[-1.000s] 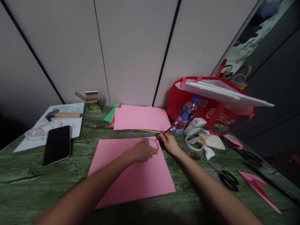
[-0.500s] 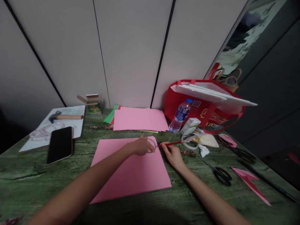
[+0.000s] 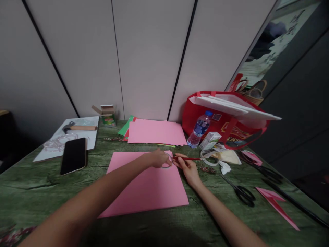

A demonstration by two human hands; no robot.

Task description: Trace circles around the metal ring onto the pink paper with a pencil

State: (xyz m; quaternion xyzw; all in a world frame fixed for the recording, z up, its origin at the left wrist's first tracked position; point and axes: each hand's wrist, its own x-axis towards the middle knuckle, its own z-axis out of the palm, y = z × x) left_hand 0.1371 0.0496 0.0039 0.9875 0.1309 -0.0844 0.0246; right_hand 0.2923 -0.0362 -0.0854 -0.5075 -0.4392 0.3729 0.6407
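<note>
A sheet of pink paper (image 3: 151, 188) lies flat on the table before me. Near its upper right corner rests a thin grey ring (image 3: 167, 166), partly covered by my left hand (image 3: 159, 159), whose fingers are closed on it and hold it against the paper. My right hand (image 3: 188, 168) pinches a slim red pencil (image 3: 191, 158) just off the paper's right edge. The pencil lies almost level, and its left end reaches the ring's right side. Whether that end touches the paper is too small to tell.
Stacked pink sheets (image 3: 156, 132) lie behind. To the right are a water bottle (image 3: 199, 130), a red bag (image 3: 190, 109), a tape roll (image 3: 209, 163), scissors (image 3: 244, 195) and folded pink paper (image 3: 277, 202). A phone (image 3: 74, 156) and a hammer (image 3: 82, 128) lie left.
My left hand has shifted slightly right with the ring, toward the pencil. The pencil's left end now meets the ring's right side. The whole view has shifted a little.
</note>
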